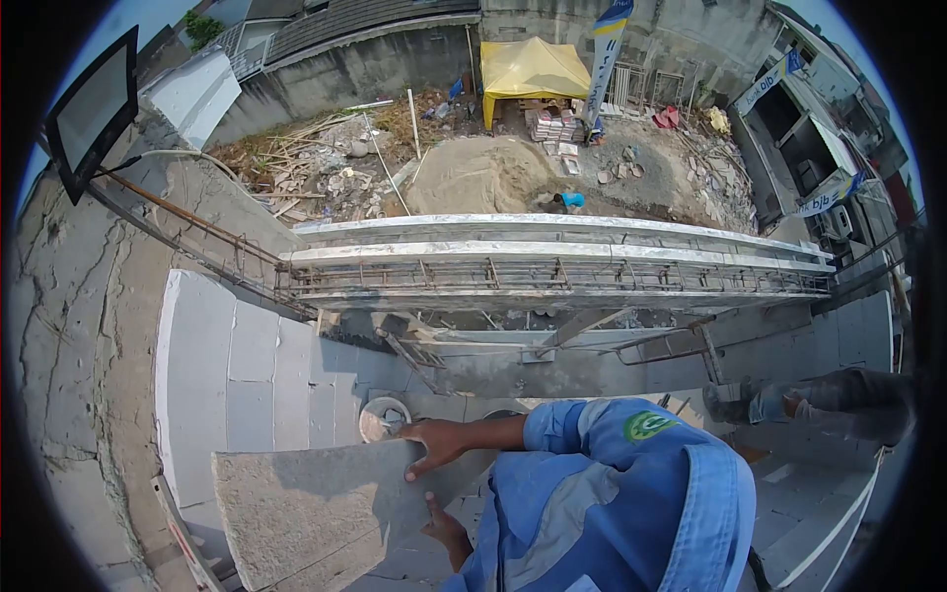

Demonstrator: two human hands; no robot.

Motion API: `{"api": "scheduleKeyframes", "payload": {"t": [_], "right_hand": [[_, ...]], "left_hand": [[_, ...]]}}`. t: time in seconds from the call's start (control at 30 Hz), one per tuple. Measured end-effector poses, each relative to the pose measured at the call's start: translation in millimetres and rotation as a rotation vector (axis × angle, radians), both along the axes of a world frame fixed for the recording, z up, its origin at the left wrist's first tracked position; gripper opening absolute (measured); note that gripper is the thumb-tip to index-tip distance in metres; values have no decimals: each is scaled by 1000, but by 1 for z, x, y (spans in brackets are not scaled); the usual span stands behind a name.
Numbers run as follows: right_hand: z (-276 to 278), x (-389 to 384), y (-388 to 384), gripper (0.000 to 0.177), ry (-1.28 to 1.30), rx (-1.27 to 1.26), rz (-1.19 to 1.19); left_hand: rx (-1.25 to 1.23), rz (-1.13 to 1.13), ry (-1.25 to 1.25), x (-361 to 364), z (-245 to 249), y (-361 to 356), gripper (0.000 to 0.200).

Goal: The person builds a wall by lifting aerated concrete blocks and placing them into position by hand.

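Note:
A large grey slab (306, 513) with a rough left edge lies tilted at the lower left. My right hand (434, 444) grips its top edge near the right corner, with fingers bent over the face. Lower down, my left hand (449, 531) holds the slab's right side; part of that hand is hidden. Both arms reach leftward from a blue work shirt (552, 513). Just beyond my right hand stands a round pale bucket (383, 418). Light blocks form a wall (252, 340) left of it.
Steel rebar (493, 274) and pale boards (552, 253) cross ahead. Another person's legs (838, 405) show at right. A floodlight (94, 113) stands upper left. Below and beyond are a yellow canopy (535, 69), a sand heap (473, 178) and someone in blue (569, 200).

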State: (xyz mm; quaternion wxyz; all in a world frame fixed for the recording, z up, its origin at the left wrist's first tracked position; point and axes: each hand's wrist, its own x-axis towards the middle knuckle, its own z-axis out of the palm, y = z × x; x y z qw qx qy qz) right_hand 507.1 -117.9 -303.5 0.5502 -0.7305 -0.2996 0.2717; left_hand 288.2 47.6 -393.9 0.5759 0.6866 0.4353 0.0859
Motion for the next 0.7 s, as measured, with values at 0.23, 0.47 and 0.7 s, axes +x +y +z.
{"api": "scheduleKeyframes", "payload": {"t": [0.23, 0.47, 0.7], "right_hand": [[1, 13, 3, 80, -27, -39, 59], [0, 16, 7, 84, 4, -139, 59], [4, 17, 18, 83, 10, -155, 45]], "left_hand": [[-50, -131, -149, 36, 85, -19, 61], [-9, -126, -165, 31, 86, 1, 49], [177, -165, 36, 30, 106, 4, 34]]}}
